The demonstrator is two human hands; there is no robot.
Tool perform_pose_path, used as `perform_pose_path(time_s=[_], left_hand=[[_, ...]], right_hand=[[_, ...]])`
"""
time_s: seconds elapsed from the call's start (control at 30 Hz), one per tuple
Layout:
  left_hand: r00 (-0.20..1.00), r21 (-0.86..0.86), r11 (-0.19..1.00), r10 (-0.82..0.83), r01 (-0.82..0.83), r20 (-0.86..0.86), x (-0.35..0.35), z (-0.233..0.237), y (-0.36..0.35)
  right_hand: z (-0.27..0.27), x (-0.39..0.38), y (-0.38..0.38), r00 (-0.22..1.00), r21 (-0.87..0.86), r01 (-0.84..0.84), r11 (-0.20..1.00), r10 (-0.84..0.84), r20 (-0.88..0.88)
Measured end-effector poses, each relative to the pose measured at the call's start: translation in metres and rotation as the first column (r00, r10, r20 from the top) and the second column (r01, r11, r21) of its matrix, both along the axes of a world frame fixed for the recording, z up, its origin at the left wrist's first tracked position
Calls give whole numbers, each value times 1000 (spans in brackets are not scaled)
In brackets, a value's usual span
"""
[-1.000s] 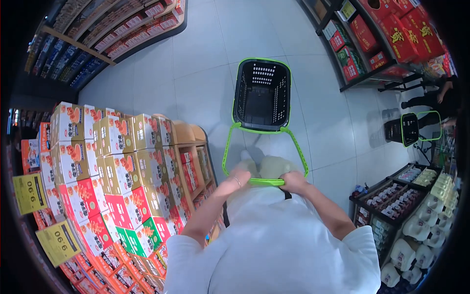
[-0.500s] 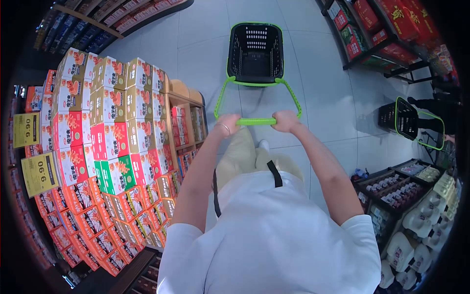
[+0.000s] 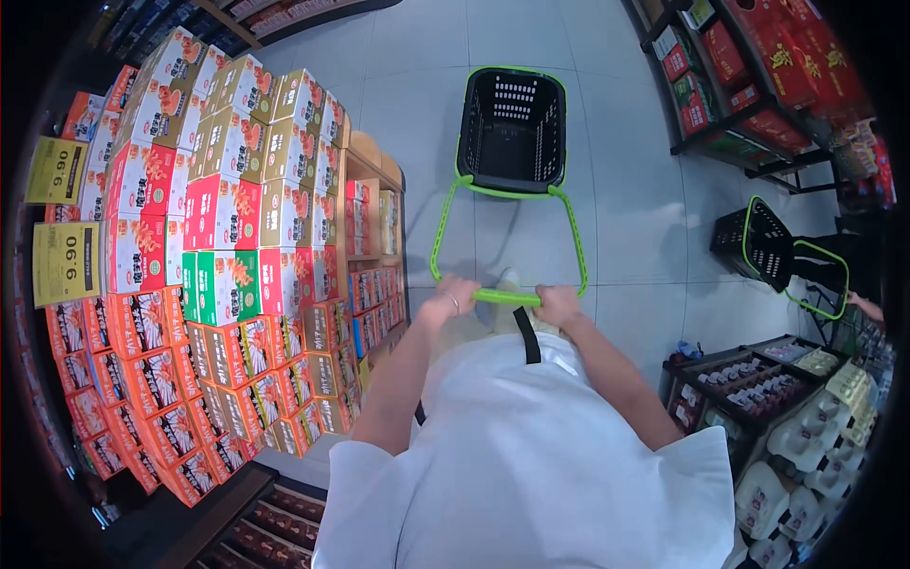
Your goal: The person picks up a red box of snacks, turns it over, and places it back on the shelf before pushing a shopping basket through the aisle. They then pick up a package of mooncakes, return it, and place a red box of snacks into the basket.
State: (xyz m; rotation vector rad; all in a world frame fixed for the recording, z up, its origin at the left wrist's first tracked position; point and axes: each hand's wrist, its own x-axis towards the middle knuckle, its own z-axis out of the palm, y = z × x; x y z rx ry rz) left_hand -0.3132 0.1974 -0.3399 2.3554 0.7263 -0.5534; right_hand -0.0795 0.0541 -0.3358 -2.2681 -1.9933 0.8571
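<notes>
My left hand (image 3: 454,293) is closed around the left end of a bright green basket handle (image 3: 506,297). On the bar's right end, my right hand (image 3: 558,304) is closed too. Two green side arms of the handle run forward to a black shopping basket (image 3: 482,142) with a green rim. The basket is on the floor ahead of me, and nothing shows inside it. A bracelet circles my left wrist. Both forearms reach forward from a white short-sleeved top (image 3: 531,455).
Stacked snack boxes (image 3: 223,209) with yellow price tags (image 3: 66,261) rise at left, beside a wooden shelf (image 3: 365,156). A dark rack (image 3: 725,123) stands at far right. Another person's hand (image 3: 864,305) is near a second black basket (image 3: 735,245). Egg cartons (image 3: 801,436) lie lower right.
The basket and both my hands appear lower and slightly further right in view. The box stack has shifted too, and the other person's hand shows more clearly. My grip on the handle is unchanged.
</notes>
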Motion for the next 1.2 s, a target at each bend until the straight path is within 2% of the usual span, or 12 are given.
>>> perform_pose_path(time_s=[0.03, 0.1, 0.23, 0.33, 0.37, 0.43, 0.57, 0.73, 0.93, 0.97, 1.03, 1.2], left_hand=[[998, 26, 999, 29, -30, 51, -25, -8, -26], [992, 38, 996, 81, -85, 93, -64, -5, -61], [992, 22, 993, 117, -118, 56, -85, 23, -81], [992, 3, 994, 104, -105, 66, -100, 20, -98], [993, -5, 995, 102, -102, 67, -105, 19, -102], [995, 92, 993, 72, -78, 65, -114, 24, -109], [995, 85, 992, 92, -96, 46, -129, 37, -119], [979, 45, 978, 201, -202, 37, -138, 36, -141], [945, 61, 946, 311, -318, 103, -140, 34, -159], [944, 70, 944, 316, -323, 100, -138, 41, -162], [961, -2, 961, 276, -277, -14, -132, 54, -162], [955, 9, 956, 295, -295, -15, -120, 58, -185]], right_hand=[[-12, -19, -23, 997, 9, -78, 997, 78, -18], [-9, -41, -37, 978, -128, -208, 970, 202, -55], [-4, -67, -69, 980, 4, -184, 983, 183, -75], [-4, -87, -89, 987, 5, -109, 994, 109, -117], [-6, -93, -95, 988, -3, -106, 994, 105, -116], [-2, -104, -102, 992, -28, -106, 994, 104, -65], [14, -119, -108, 992, 35, -103, 994, 105, -64], [27, -120, -110, 978, 109, -182, 977, 191, -79], [34, -113, -106, 961, 95, -267, 959, 273, -53], [34, -110, -109, 958, 104, -273, 956, 279, -57], [33, -104, -113, 941, 113, -328, 938, 334, -45], [41, -89, -125, 946, 125, -302, 945, 313, -80]])
